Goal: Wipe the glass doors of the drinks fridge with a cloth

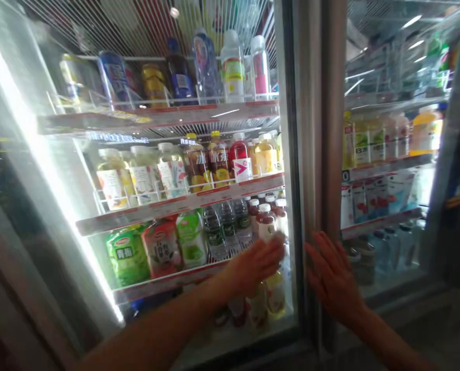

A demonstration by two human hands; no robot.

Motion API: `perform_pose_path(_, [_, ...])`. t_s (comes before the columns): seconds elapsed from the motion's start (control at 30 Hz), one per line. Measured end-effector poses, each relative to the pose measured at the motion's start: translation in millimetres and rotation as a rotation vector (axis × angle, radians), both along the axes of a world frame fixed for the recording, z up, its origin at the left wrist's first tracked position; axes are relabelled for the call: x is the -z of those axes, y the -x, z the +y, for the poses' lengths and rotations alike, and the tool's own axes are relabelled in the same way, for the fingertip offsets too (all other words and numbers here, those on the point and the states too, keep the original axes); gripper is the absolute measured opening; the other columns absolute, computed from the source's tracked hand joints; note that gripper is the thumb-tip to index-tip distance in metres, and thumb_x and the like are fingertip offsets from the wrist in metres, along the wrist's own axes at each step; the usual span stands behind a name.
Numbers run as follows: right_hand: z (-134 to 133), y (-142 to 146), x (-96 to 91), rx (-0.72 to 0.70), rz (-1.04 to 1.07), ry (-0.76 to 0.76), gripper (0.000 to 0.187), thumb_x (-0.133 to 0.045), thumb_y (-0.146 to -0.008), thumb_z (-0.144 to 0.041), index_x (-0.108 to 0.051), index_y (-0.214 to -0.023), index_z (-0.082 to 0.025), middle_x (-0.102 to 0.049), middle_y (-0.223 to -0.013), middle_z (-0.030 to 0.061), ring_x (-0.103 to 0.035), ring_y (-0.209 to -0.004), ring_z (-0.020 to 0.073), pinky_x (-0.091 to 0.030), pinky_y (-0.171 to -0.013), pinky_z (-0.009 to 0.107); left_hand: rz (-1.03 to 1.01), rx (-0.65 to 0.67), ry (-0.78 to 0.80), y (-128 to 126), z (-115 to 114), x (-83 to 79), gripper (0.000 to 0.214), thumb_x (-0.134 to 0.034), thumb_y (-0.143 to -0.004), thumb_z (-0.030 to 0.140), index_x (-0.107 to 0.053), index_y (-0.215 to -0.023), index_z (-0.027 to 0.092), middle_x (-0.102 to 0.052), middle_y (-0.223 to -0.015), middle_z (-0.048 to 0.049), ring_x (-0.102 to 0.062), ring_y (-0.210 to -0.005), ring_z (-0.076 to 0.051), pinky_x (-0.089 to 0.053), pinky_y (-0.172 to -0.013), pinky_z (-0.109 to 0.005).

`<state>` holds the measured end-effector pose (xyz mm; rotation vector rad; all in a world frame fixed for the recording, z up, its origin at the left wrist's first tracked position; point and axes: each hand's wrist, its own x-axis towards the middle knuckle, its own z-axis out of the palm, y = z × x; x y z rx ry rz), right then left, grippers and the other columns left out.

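My left hand [259, 263] reaches across the lower shelf of a lit drinks fridge [292, 154]. Its fingers are stretched out and slightly blurred. The fingertips are at a white-capped bottle of dark red drink [266, 222], with nothing gripped that I can see. My right hand [330, 275] lies flat with fingers spread against the vertical frame [323, 129] between the two doors, partly over the right door's glass. Green and red pouches [145, 252] and small water bottles [226, 226] stand on the same shelf, left of my left hand.
Wire shelves hold rows of bottles: tall ones on top [232, 67], tea and juice bottles in the middle [218, 159], yellow bottles at the bottom [275, 293]. The right compartment [384, 170] holds more drinks behind glass. A bright light strip [40, 149] runs down the left side.
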<state>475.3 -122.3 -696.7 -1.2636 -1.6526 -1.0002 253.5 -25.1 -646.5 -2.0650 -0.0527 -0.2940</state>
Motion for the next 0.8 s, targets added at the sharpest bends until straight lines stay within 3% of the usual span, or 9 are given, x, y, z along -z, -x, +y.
perform_pose_path(0.07, [0,3,1.2,-0.015,-0.018,0.019,0.065,-0.043,-0.085,-0.019,-0.019,-0.145,-0.024,-0.024,-0.151,0.0095,-0.026,-0.138,0.0273,-0.026,-0.109,0.053,0.218,0.058,-0.015,17,-4,20.4,0.039,-0.044,-0.085,0.036,-0.054,-0.122,0.031,-0.038,-0.144,0.0059,-0.027,-0.137,-0.016,-0.02,-0.113,-0.037])
perform_pose_path(0.13, [0,6,2.0,-0.038,-0.055,0.043,0.064,-0.043,-0.086,-0.02,-0.021,-0.145,-0.025,-0.025,-0.151,0.0087,-0.027,-0.137,0.0266,-0.025,-0.109,0.052,0.244,0.026,-0.008,29,-5,25.6,0.039,-0.044,-0.085,0.036,-0.052,-0.123,0.035,-0.038,-0.144,0.0102,-0.028,-0.136,-0.012,-0.023,-0.113,-0.034])
perform_pose_path(0.27, [2,19,-1.6,-0.046,-0.051,0.042,0.063,-0.043,-0.086,-0.02,-0.022,-0.144,-0.027,-0.026,-0.15,0.0094,-0.029,-0.137,0.0276,-0.027,-0.107,0.054,-0.047,-0.109,0.019,45,0,-12.5,0.046,-0.046,-0.086,0.033,-0.043,-0.131,0.028,-0.032,-0.149,0.0001,-0.023,-0.139,-0.02,-0.021,-0.112,-0.044])
perform_pose_path(0.33, [7,32,-5.7,-0.061,-0.05,0.042,0.063,-0.043,-0.086,-0.02,-0.021,-0.145,-0.026,-0.025,-0.151,0.0097,-0.027,-0.137,0.0278,-0.027,-0.107,0.053,-0.089,-0.092,0.018,57,3,-25.4,0.045,-0.045,-0.086,0.031,-0.044,-0.131,0.026,-0.031,-0.149,-0.002,-0.023,-0.139,-0.021,-0.021,-0.112,-0.043])
perform_pose_path(0.47, [15,60,-15.2,-0.129,-0.116,0.059,0.061,-0.043,-0.087,-0.023,-0.021,-0.144,-0.026,-0.024,-0.151,0.0094,-0.027,-0.137,0.0267,-0.027,-0.108,0.052,0.054,-0.018,-0.003,93,3,-26.0,0.048,-0.047,-0.084,0.029,-0.042,-0.132,0.028,-0.033,-0.148,0.0018,-0.027,-0.136,-0.016,-0.023,-0.112,-0.036])
perform_pose_path(0.6, [24,85,-25.3,-0.185,-0.12,0.012,0.062,-0.044,-0.086,-0.022,-0.022,-0.144,-0.024,-0.021,-0.152,0.0097,-0.023,-0.139,0.0273,-0.024,-0.109,0.053,-0.364,-0.246,0.009,129,4,-39.8,0.056,-0.048,-0.085,0.032,-0.032,-0.138,0.025,-0.031,-0.149,-0.0069,-0.022,-0.138,-0.028,-0.022,-0.109,-0.05])
perform_pose_path(0.63, [26,91,-27.9,-0.201,-0.122,0.004,0.062,-0.044,-0.086,-0.021,-0.022,-0.144,-0.024,-0.02,-0.152,0.0094,-0.022,-0.139,0.0273,-0.024,-0.11,0.052,-0.358,-0.243,-0.001,138,3,-43.1,0.053,-0.047,-0.086,0.032,-0.035,-0.137,0.025,-0.032,-0.148,-0.0067,-0.022,-0.138,-0.027,-0.022,-0.109,-0.048])
perform_pose_path(0.73, [33,110,-36.4,-0.255,-0.15,0.014,0.062,-0.044,-0.086,-0.021,-0.022,-0.144,-0.024,-0.019,-0.153,0.0078,-0.023,-0.139,0.0273,-0.024,-0.11,0.052,-0.01,-0.088,-0.029,161,2,-49.3,0.042,-0.047,-0.086,0.031,-0.045,-0.128,0.031,-0.036,-0.146,0.003,-0.025,-0.137,-0.016,-0.022,-0.111,-0.035])
perform_pose_path(0.8, [36,120,-42.7,-0.283,-0.149,0.007,0.063,-0.044,-0.086,-0.02,-0.022,-0.144,-0.025,-0.019,-0.153,0.007,-0.024,-0.138,0.0274,-0.024,-0.11,0.052,-0.04,-0.09,-0.052,173,2,-55.8,0.043,-0.046,-0.086,0.031,-0.043,-0.129,0.033,-0.036,-0.146,0.0043,-0.025,-0.137,-0.015,-0.018,-0.113,-0.037])
